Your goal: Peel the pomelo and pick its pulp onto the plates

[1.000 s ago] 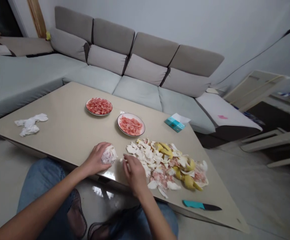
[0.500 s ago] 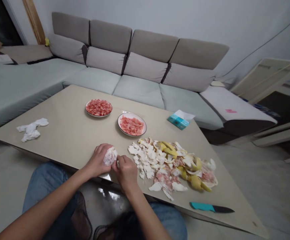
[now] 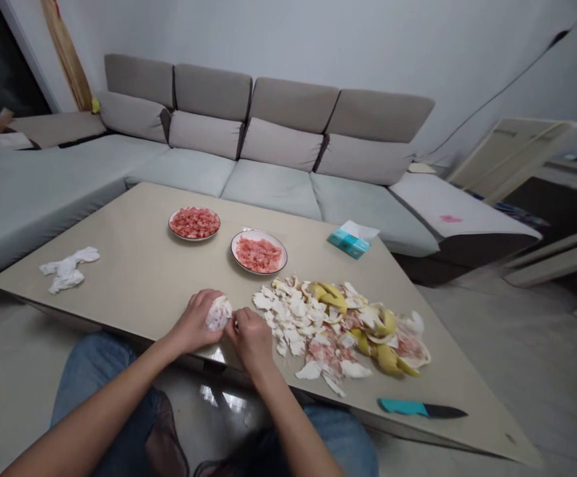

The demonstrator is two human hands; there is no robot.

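A whitish, partly peeled piece of pomelo (image 3: 219, 313) is held in my left hand (image 3: 196, 320), whose fingers wrap round its far side. My right hand (image 3: 252, 338) is closed in a pinch against the fruit's right edge; whatever its fingertips grip is hidden. Right of my hands lies a spread pile of white pith scraps (image 3: 295, 311) and yellow pomelo peel (image 3: 330, 296). Beyond my hands, a plate (image 3: 283, 257) bears pink pomelo flesh (image 3: 258, 254). Farther left, a second plate (image 3: 171, 228) carries more pink flesh (image 3: 195, 222).
A knife (image 3: 420, 408) with a teal handle lies near the front right edge of the table (image 3: 134, 265). Crumpled tissues (image 3: 69, 269) are on the left, and a blue tissue box (image 3: 350, 240) sits at the back right. A grey sofa (image 3: 268, 185) stands behind.
The whole view has shifted slightly as the head tilted. My hands stay on the fruit in nearly the same place, with the right fingers still pinched at its edge.
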